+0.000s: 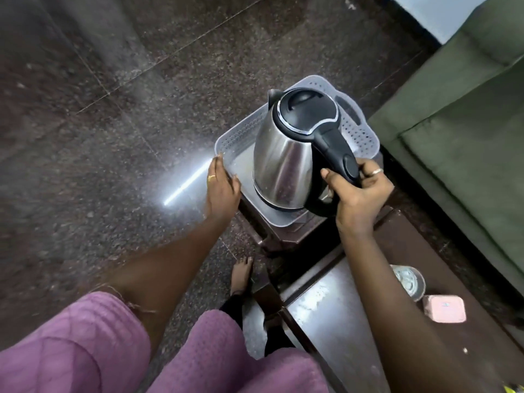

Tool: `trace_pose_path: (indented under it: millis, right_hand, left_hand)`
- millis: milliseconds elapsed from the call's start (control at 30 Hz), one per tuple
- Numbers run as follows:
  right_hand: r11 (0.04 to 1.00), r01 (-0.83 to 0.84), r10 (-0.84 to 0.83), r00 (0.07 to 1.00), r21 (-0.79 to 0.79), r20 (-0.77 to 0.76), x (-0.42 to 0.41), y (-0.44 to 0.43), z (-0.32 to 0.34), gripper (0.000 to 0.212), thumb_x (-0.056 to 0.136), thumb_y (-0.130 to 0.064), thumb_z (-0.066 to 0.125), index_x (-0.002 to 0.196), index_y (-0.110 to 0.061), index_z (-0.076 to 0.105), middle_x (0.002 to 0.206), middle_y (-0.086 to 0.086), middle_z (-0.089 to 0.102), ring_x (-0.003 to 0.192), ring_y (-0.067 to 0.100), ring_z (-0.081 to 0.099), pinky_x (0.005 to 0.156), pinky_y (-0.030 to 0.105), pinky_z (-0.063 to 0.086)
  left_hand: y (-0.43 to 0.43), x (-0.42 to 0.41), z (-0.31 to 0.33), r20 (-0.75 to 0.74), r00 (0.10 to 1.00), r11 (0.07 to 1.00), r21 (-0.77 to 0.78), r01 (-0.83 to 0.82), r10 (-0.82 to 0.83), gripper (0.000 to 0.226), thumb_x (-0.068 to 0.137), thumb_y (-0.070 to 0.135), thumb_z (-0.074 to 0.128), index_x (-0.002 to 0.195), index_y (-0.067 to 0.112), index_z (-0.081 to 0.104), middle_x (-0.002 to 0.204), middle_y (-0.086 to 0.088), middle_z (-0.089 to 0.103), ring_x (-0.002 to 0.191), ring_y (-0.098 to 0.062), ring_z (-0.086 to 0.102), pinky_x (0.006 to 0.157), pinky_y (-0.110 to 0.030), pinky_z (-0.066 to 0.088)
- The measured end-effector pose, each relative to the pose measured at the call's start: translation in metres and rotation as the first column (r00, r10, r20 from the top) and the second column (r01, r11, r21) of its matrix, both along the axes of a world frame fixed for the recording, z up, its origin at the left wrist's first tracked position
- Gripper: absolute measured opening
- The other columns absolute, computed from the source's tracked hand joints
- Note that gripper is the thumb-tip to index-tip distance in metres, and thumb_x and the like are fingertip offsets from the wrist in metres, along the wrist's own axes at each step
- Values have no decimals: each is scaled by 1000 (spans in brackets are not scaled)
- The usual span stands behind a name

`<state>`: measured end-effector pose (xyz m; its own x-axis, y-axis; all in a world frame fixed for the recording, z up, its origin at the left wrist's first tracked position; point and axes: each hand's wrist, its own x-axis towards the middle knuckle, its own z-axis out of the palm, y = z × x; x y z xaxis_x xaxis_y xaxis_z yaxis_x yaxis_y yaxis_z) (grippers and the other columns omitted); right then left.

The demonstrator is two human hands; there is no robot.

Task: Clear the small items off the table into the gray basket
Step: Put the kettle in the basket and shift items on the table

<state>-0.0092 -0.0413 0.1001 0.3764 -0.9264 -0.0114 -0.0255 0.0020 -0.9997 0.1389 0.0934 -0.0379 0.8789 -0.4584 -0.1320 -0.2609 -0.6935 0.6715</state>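
Observation:
A steel kettle (280, 154) with a black lid and handle is inside the gray perforated basket (357, 129), which sits on a dark stool. My right hand (358, 191) grips the kettle's black handle. My left hand (222, 185) rests with straight fingers against the basket's left rim. Whether the kettle's base touches the basket floor I cannot tell. On the dark table at the lower right stand a glass jar (409, 280) and a small pink box (445, 307).
A green sofa (467, 131) runs along the right, close to the basket and the table (334, 313). The polished stone floor (113, 137) spreads to the left. My bare foot (241, 275) stands beside the stool's leg.

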Motion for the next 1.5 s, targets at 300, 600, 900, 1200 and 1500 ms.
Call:
trace_pose_path:
  millis: [300, 600, 900, 1200, 1500]
  right_hand:
    - [1000, -12, 12, 995, 3, -99, 60, 9, -43, 28, 56, -7, 74, 68, -24, 56, 46, -20, 58, 48, -1, 52, 49, 15, 41]
    - [1000, -7, 6, 996, -8, -93, 57, 22, -77, 30, 59, -15, 72, 68, -27, 46, 51, -15, 48, 47, -6, 42, 48, 13, 37]
    - [958, -256, 187, 897, -126, -400, 26, 25, -89, 23, 75, -26, 66, 92, -18, 52, 71, -7, 54, 68, 8, 48, 61, 26, 40]
    - [980, 47, -172, 702, -196, -691, -134, 26, -116, 28, 81, -15, 63, 107, -5, 60, 111, 12, 58, 107, 30, 53, 94, 25, 34]
    - [958, 243, 111, 168, 150, -979, -249, -34, -165, 100, 65, -44, 80, 142, -40, 18, 152, 13, 8, 136, 43, 16, 103, 59, 30]
  left_hand:
    - [5, 14, -28, 4, 993, 992, 40, 121, -121, 61, 92, 20, 38, 147, 7, 16, 156, -13, 19, 145, -24, 17, 118, -35, 15]
    - [8, 11, -36, -9, 996, 996, -24, 87, -87, 63, 89, 33, 28, 148, 19, 12, 157, -5, 17, 143, -17, 21, 111, -27, 15]
    - [18, -68, -43, -240, 964, 973, -166, -158, 116, 67, 93, 55, 26, 148, 21, 5, 159, -4, 8, 144, -11, 9, 115, -35, 10]
    - [-5, -218, -49, -447, 890, 975, 149, 167, -84, 64, 96, 45, 28, 147, 10, 13, 155, -21, 9, 140, -39, 24, 114, -50, 28]
    - [-91, -309, -45, -545, 809, 951, 68, 302, -218, 58, 99, 15, 38, 146, -4, 10, 156, -22, 6, 145, -31, 11, 117, -30, 11]
